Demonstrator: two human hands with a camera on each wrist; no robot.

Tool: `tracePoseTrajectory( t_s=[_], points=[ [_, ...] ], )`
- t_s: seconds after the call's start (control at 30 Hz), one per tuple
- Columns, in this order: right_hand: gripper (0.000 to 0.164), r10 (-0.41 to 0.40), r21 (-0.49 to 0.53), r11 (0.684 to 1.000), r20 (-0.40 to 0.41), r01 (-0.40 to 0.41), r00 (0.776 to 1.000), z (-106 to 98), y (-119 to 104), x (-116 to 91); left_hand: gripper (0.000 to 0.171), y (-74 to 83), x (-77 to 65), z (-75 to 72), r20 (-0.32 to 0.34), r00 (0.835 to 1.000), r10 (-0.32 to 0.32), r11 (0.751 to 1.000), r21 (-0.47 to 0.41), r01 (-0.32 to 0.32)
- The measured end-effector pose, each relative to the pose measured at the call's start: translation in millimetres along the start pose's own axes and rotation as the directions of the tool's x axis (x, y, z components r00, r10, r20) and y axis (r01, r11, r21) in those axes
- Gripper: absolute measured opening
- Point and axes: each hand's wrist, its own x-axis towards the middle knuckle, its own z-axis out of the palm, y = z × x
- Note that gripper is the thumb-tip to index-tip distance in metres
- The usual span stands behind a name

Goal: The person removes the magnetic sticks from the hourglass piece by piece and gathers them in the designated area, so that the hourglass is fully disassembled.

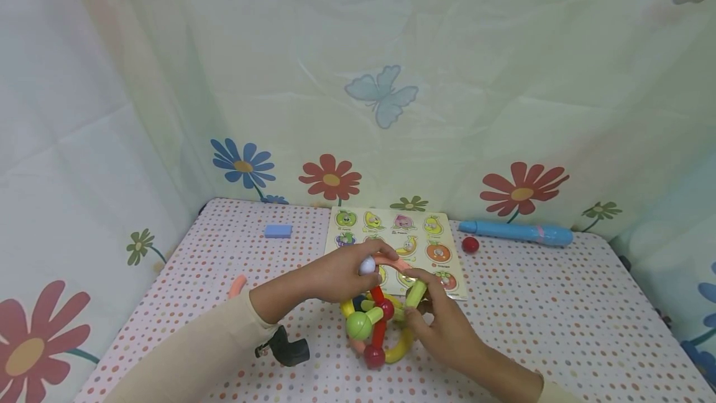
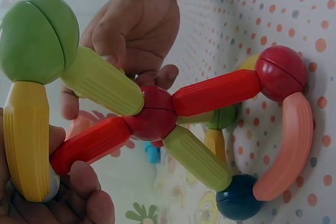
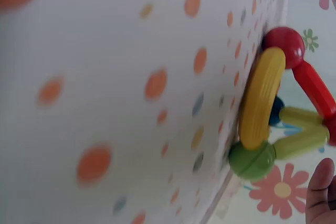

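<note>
A toy frame of coloured sticks and balls stands on the table, with a red ball (image 2: 152, 113) joining red and light-green sticks. At its top, my left hand (image 1: 345, 271) grips a white ball (image 1: 367, 265), from which a salmon curved stick (image 1: 394, 262) reaches right. My right hand (image 1: 444, 325) pinches a light-green stick (image 1: 416, 295) between thumb and index finger, close to the salmon stick's end. Lower on the frame are a large green ball (image 1: 359, 326), a red ball (image 1: 374, 356), a dark blue ball (image 2: 239, 204) and a yellow curved stick (image 3: 262, 98).
Behind the frame lies a fruit picture board (image 1: 391, 216). A blue block (image 1: 278, 231) is at back left, a light-blue tube-shaped toy (image 1: 514, 232) and a loose red ball (image 1: 470, 245) at back right. Near my left forearm are a black curved object (image 1: 288, 348) and a salmon stick (image 1: 237, 286).
</note>
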Motion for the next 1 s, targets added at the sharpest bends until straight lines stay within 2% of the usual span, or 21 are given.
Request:
tracePoseTrajectory(
  t_s=[0.17,0.33,0.7,0.87,1.0],
  points=[
    [0.071,0.054,-0.018,0.998,0.012,-0.053,0.998,-16.2,2.3,-0.7,0.046,0.7,0.7,1.0,-0.004,1.0,-0.004,1.0,0.019,0.005],
    [0.072,0.075,-0.041,0.996,0.046,-0.073,0.996,-36.7,11.1,-1.4,0.046,1.4,0.9,1.3,-0.007,1.0,-0.009,1.0,0.028,0.009],
    [0.068,0.165,-0.083,0.983,0.034,-0.162,0.986,-71.3,31.5,-5.5,0.046,1.4,1.1,0.2,-0.005,1.0,-0.008,0.999,0.036,0.008],
    [0.071,0.149,-0.17,0.974,0.001,-0.147,0.989,-84.7,43.8,-9.1,0.047,0.5,1.5,-0.1,-0.004,1.0,-0.005,0.999,0.037,0.005],
    [0.069,0.144,-0.192,0.971,-0.022,-0.145,0.989,-95.9,52.6,-12.9,0.046,0.4,1.6,0.2,-0.002,1.0,-0.008,0.999,0.031,0.008]
  ],
)
